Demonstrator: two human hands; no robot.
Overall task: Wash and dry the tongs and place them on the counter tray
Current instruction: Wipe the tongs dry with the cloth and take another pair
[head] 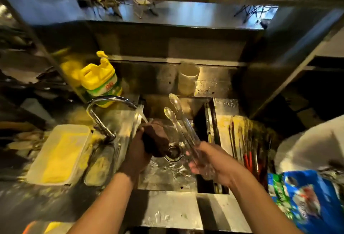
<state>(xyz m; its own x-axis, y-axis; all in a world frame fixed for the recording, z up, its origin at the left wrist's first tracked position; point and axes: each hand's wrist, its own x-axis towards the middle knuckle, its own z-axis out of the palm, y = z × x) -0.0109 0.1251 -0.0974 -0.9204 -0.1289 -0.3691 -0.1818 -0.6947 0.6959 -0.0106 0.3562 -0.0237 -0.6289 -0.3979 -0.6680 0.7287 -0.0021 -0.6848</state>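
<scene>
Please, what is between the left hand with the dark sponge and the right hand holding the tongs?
In the head view, the sink drain and wet basin floor lie between the left hand and the right hand gripping the tongs.

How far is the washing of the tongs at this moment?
Early stage. Done: the tongs are picked up, gripped at the hinge end by the right hand over the sink. In hand: the tap is running, and the left hand holds a dark sponge under the stream, apart from the tongs. Left: scrubbing, rinsing, drying and placing them on the tray.
</scene>
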